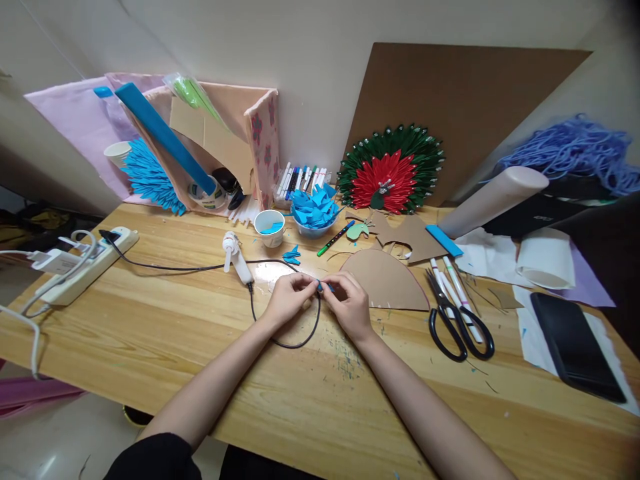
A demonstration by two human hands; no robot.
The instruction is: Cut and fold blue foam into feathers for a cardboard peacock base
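Note:
My left hand point(289, 298) and my right hand point(351, 303) meet over the wooden table point(150, 313). Both pinch a small blue paper piece point(324, 287) between their fingertips. A folded blue paper piece point(292, 255) lies just beyond them. A bowl of blue paper pieces point(314, 212) and a white cup with blue paper point(270, 227) stand further back. A brown cardboard half-disc point(385, 280) lies right of my right hand.
A glue gun point(236, 257) with a black cord lies left of my hands, near a power strip point(83, 267). Black scissors point(457, 323) and markers lie to the right, then a black phone point(575, 347). A red-green paper peacock fan point(390, 170) leans on the wall.

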